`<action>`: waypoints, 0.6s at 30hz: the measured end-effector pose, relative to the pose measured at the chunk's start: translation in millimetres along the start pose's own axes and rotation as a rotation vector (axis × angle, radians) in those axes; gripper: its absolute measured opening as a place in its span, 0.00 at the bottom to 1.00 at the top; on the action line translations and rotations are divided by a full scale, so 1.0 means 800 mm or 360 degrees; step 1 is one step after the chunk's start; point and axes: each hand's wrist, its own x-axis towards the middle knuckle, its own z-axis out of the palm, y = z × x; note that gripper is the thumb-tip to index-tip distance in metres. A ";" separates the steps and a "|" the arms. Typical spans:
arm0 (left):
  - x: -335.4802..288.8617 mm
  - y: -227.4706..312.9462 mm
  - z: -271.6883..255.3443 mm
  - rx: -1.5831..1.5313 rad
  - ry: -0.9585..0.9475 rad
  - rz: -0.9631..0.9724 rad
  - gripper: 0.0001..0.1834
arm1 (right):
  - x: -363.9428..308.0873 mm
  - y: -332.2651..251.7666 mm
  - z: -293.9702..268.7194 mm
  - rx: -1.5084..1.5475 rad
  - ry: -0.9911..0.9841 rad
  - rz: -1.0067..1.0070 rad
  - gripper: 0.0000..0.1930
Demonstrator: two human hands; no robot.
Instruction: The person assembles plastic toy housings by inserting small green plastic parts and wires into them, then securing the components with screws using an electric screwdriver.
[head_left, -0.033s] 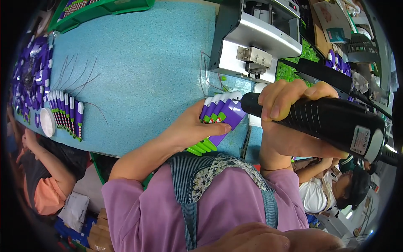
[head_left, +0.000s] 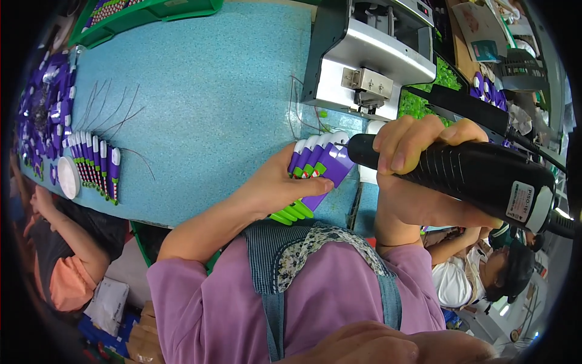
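My left hand (head_left: 298, 182) is closed round a row of purple plastic pieces (head_left: 335, 162) with white tips and green ends, the thumb lying across the front one. In my right hand (head_left: 418, 164) is a black electric screwdriver (head_left: 454, 173), held level with its cord running off to the right. The thin bit meets the white tip of the pieces, or lies just in front of it; I cannot tell which. Left of my hands, a row of similar purple, white and green pieces (head_left: 97, 161) lies on the blue mat (head_left: 200, 91), thin wires trailing from it.
A silver-and-black machine (head_left: 364, 73) stands at the back right, beside a bin of small green parts (head_left: 415, 106). A heap of purple parts (head_left: 45, 109) and a white round lid (head_left: 68, 177) lie at left. A green crate (head_left: 157, 11) is behind. Other people sit on both sides.
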 end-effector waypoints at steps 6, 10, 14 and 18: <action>0.006 0.003 -0.002 -0.0029 -0.0050 0.0016 0.33 | 0.034 -0.006 -0.020 -0.0074 -0.0296 -0.0191 0.49; 0.010 -0.007 -0.002 -0.0052 -0.0103 0.0081 0.33 | 0.057 0.008 -0.037 -0.0078 -0.0122 -0.0226 0.51; 0.009 -0.005 -0.001 -0.0023 -0.0095 0.0044 0.33 | 0.033 -0.002 -0.015 -0.0014 0.0028 -0.0082 0.49; 0.007 -0.003 0.001 0.0033 -0.0098 -0.0022 0.33 | 0.011 -0.008 0.004 0.0033 0.0052 -0.0026 0.48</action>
